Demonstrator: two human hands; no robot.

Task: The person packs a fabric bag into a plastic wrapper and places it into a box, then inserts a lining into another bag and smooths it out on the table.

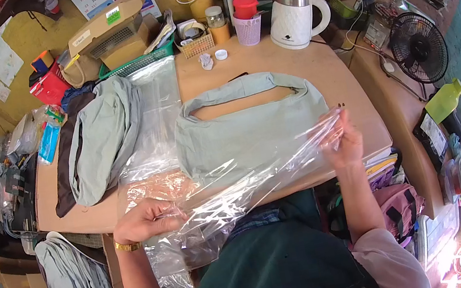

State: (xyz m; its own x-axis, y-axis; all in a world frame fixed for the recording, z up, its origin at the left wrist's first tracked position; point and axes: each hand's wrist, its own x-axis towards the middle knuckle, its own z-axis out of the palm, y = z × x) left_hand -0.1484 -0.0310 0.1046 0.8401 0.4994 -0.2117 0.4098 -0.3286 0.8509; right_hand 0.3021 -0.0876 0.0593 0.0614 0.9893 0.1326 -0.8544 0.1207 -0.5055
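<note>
A clear plastic bag [232,195] is stretched between my two hands in front of my body. My left hand [149,219], with a gold watch at the wrist, pinches its left end. My right hand [342,141] grips the other end, its fingers partly behind the film. Just beyond the plastic, a pale grey-green cloth shoulder bag [251,119] lies flat on the table, its strap looped toward the back. The film overlaps the lower edge of this cloth bag. More clear plastic sheets [158,104] lie on the table to its left.
Folded cloth bags [106,139] are piled on the table's left side, over a dark cloth. A white kettle [292,16], a purple cup [248,28] and baskets line the back. At right stands a black fan [418,46]. More cloth bags [74,280] are stacked low at left.
</note>
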